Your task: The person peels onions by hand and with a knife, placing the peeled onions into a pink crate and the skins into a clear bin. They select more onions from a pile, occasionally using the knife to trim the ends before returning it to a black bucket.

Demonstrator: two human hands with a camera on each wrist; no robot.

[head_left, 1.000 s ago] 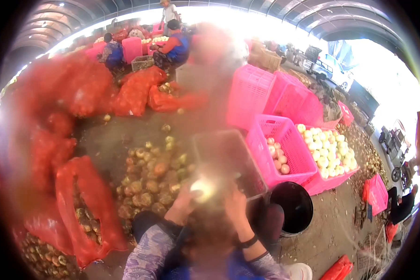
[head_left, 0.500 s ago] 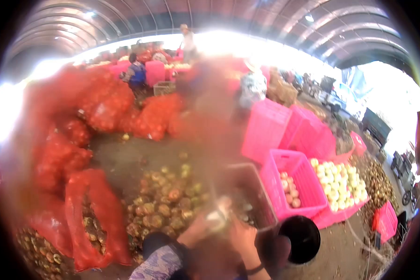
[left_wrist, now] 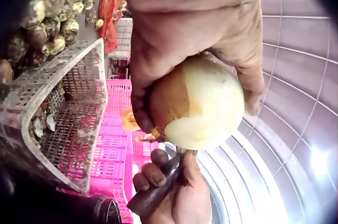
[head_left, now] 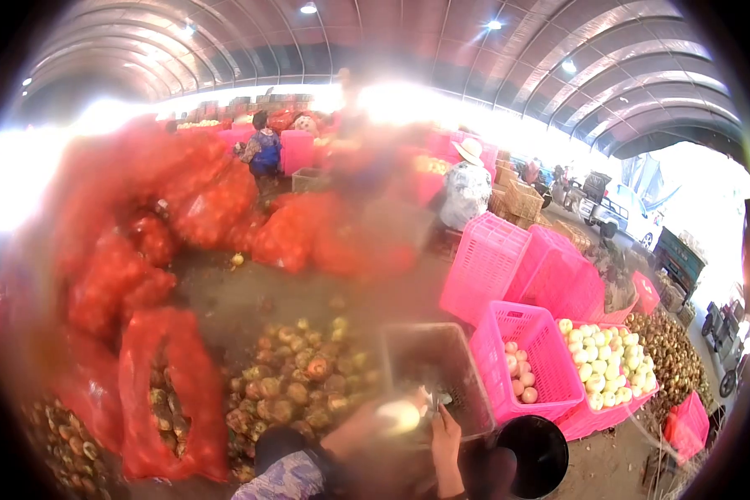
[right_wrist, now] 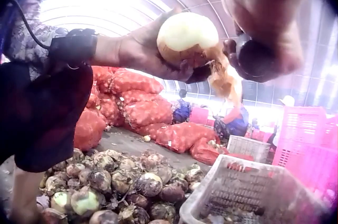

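A round onion (left_wrist: 211,102), partly bare and pale with brown skin on one side, is gripped by my left hand (left_wrist: 193,29), fingers and thumb spread around it. A strip of loose skin (right_wrist: 224,79) hangs from it in the right wrist view. My right hand (left_wrist: 182,197) holds a knife by its dark handle (left_wrist: 158,187), close against the onion's lower edge; most of the blade is hidden. In the head view both hands are in front of the body, near a dirty grey crate (head_left: 472,367) with scraps in it.
Unpeeled onions (head_left: 287,375) lie heaped on the floor at left, with red mesh sacks (head_left: 175,400) beyond. Pink crates (head_left: 529,358), one full of peeled onions (head_left: 608,362), stand at right beside a black bucket (head_left: 535,458). Other people sit farther back.
The head view has tilted up, so the surroundings sit lower in it. My right hand with the knife has stayed close to the onion in my left hand.
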